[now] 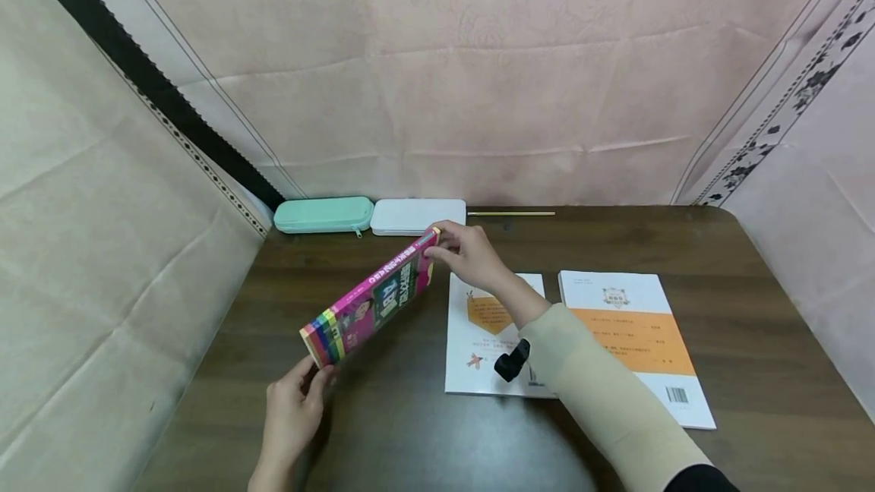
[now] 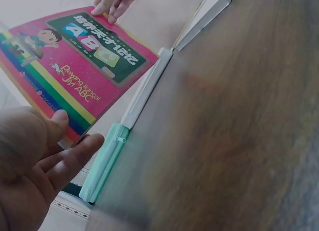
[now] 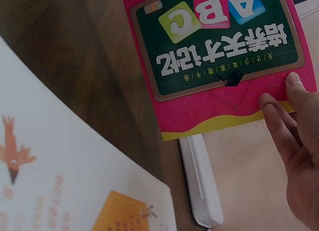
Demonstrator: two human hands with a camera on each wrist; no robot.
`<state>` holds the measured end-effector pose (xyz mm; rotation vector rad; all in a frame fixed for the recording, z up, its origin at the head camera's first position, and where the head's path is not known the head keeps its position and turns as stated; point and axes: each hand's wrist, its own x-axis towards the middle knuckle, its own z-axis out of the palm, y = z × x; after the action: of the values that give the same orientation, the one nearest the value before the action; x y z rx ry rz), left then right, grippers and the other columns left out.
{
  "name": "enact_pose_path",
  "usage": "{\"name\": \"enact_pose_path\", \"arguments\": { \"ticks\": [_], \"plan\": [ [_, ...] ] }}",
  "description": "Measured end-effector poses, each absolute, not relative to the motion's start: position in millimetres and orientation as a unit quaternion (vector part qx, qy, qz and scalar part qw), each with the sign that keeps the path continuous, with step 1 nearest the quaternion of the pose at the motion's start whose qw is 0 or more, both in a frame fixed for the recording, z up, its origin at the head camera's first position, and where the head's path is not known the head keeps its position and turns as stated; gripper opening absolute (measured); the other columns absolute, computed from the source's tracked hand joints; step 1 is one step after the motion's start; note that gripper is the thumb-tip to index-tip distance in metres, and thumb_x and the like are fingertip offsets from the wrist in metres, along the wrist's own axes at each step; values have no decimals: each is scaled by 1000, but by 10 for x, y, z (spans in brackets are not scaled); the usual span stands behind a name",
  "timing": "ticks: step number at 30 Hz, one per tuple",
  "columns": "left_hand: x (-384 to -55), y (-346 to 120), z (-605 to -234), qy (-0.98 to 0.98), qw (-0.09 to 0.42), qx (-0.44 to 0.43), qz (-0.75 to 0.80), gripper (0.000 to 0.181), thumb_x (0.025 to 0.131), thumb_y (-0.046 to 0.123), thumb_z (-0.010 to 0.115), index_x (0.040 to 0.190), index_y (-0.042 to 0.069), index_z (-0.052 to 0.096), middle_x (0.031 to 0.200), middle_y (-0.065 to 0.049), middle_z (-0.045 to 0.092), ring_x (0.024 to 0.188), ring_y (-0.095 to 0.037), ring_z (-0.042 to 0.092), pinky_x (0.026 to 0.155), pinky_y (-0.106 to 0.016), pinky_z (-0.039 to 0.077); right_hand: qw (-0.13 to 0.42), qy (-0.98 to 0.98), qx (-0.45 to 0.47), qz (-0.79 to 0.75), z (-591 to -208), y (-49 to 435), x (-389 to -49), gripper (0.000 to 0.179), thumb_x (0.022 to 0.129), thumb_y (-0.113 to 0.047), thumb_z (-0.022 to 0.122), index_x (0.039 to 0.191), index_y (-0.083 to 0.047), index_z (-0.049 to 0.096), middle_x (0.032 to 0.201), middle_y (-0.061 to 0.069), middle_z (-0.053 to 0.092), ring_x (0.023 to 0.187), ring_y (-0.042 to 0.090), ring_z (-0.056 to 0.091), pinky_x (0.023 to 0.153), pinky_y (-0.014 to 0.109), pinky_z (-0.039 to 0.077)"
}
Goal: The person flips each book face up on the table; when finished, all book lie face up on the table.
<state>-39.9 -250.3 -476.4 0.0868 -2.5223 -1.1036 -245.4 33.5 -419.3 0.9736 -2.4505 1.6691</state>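
Note:
A pink book (image 1: 372, 298) with a green "ABC" panel and rainbow stripes hangs tilted above the dark wooden table (image 1: 424, 431), held between both hands. My left hand (image 1: 311, 378) pinches its near striped corner, thumb on the cover (image 2: 75, 66) and fingers (image 2: 92, 141) beneath. My right hand (image 1: 444, 245) grips the far top corner, with its fingers (image 3: 279, 111) lying on the pink cover (image 3: 219, 47). In the left wrist view the right hand (image 2: 112, 3) shows at the book's far edge.
Two white-and-orange booklets (image 1: 478, 340) (image 1: 632, 340) lie flat under and beside my right forearm. A mint pencil case (image 1: 323, 215), a white case (image 1: 418, 216) and a thin pencil (image 1: 510, 213) line the table's back edge. Cloth walls close in the left, back and right.

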Motion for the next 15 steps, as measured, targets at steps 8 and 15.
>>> {"name": "enact_pose_path", "arguments": {
  "ticks": [8, 15],
  "plan": [
    [-389, -2488, -4710, -904, 165, 24, -393, 11, 95, 0, 69, 105, 3, 72, 92, -12, 76, 69, -19, 69, 55, -25, 55, 18, -808, 295, 509, -4091, 356, -2453, 30, 94, -21, 73, 122, -12, 69, 97, -1, 73, 81, 14, 66, 70, 27, 59],
    [-375, -2465, -4676, -886, 128, 27, -444, 18, 95, -3, 67, 113, -2, 70, 102, -14, 76, 89, -16, 73, 73, -27, 61, 8, -808, 286, 515, -4121, 356, -2441, 36, 94, -23, 73, 129, -14, 68, 101, -1, 72, 86, 14, 66, 76, 26, 59]
  ]
}}
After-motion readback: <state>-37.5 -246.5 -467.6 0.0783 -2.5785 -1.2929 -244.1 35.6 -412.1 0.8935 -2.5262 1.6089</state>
